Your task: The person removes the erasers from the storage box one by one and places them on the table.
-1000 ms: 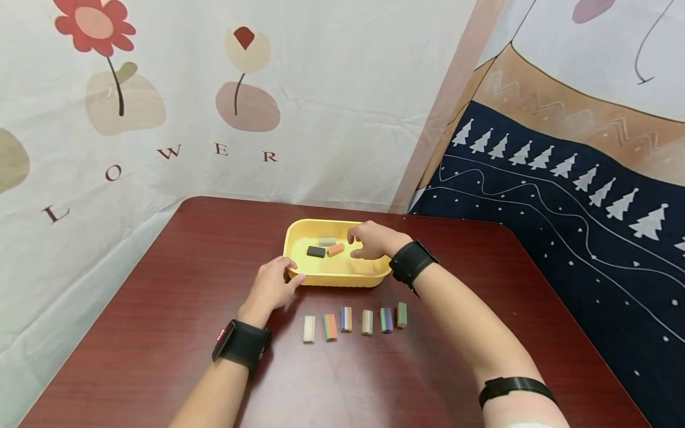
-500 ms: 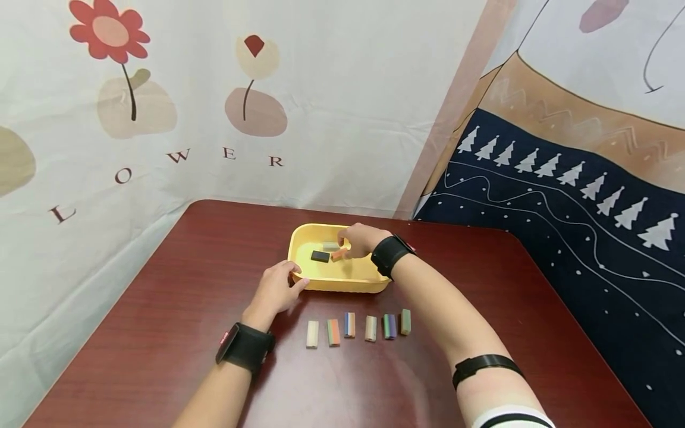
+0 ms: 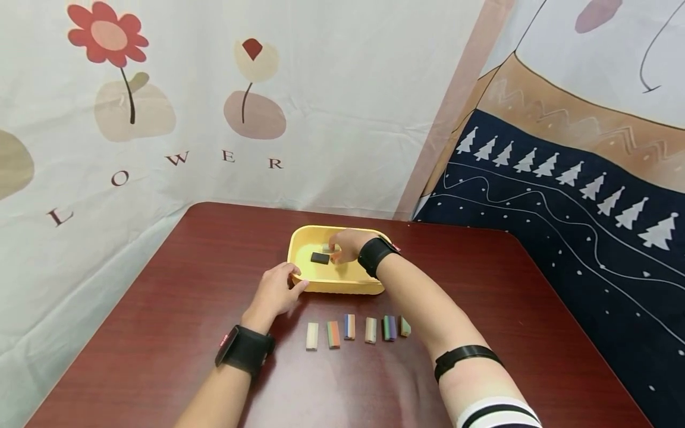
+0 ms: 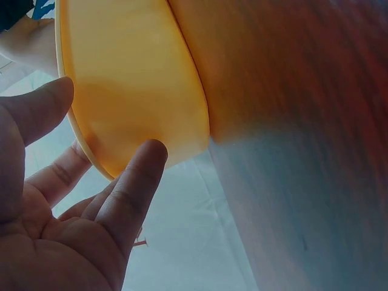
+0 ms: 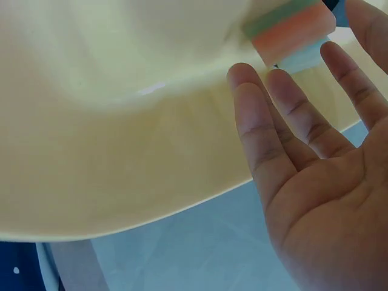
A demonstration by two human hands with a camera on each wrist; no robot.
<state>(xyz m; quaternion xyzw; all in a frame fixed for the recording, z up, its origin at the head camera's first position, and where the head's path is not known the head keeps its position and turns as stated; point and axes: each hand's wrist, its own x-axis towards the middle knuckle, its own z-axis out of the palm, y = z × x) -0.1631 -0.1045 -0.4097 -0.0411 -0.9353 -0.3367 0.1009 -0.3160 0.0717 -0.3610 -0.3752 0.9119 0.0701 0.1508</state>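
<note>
Near the far edge of the table is a yellow plastic basin (image 3: 342, 288). Inside it are a black block (image 3: 320, 258), a pale block (image 3: 325, 248) and an orange block (image 3: 335, 258), the last two partly covered by my right hand (image 3: 350, 245). In the right wrist view this orange block (image 5: 294, 31) shows a green stripe, and the fingers reach beside it, spread and extended. My left hand (image 3: 274, 291) rests at the basin's near left corner, its thumb and fingertips at the rim and outer wall, fingers loosely extended.
Several small two-tone blocks stand in a row before the basin, from a cream block (image 3: 312, 336) to a green-sided block (image 3: 405, 326) partly behind my right forearm. The dark red table (image 3: 160, 333) meets a printed cloth wall (image 3: 348, 119) at the back.
My right hand has moved left and lower inside the basin, from its right part to the orange and pale blocks. The left hand has stayed at the corner.
</note>
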